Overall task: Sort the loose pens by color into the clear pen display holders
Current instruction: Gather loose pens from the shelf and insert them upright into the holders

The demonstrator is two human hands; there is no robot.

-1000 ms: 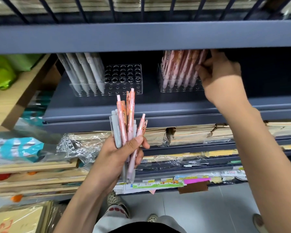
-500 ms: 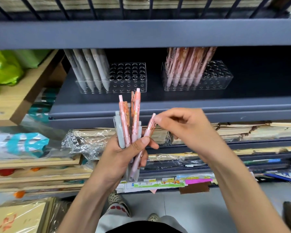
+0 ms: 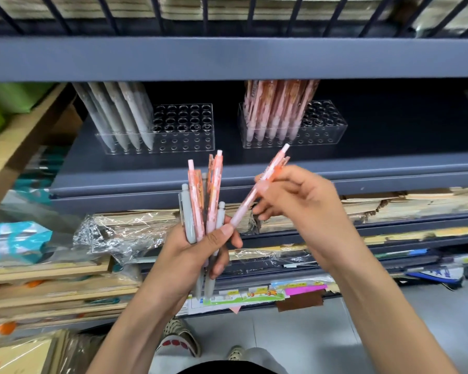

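Head view: where were the loose pens?

"Most stood upright as a bundle of pens point(image 3: 201, 203), grey and pink mixed, gripped in the left hand point(image 3: 192, 255), with its thumb pressed across their front."

"And the right hand point(image 3: 303, 209)?"

"Just to the right of the bundle, its fingers curled round a single pink pen point(image 3: 257, 188). That pen slanted, its button end up toward the right. Its lower end reached the left thumb tip; touching or only beside it, I could not tell."

"So the hands were close?"

"Near each other, in front of the dark shelf point(image 3: 146, 171) and lower than it."

"The holders?"

"Both sat on that shelf, well behind the hands. The left holder point(image 3: 189, 136) carried grey pens point(image 3: 119, 114) in its left part. The right holder point(image 3: 327, 128) carried pink pens point(image 3: 276, 109) in its left part. The held pink pen pointed roughly up toward that right holder, well apart from it."
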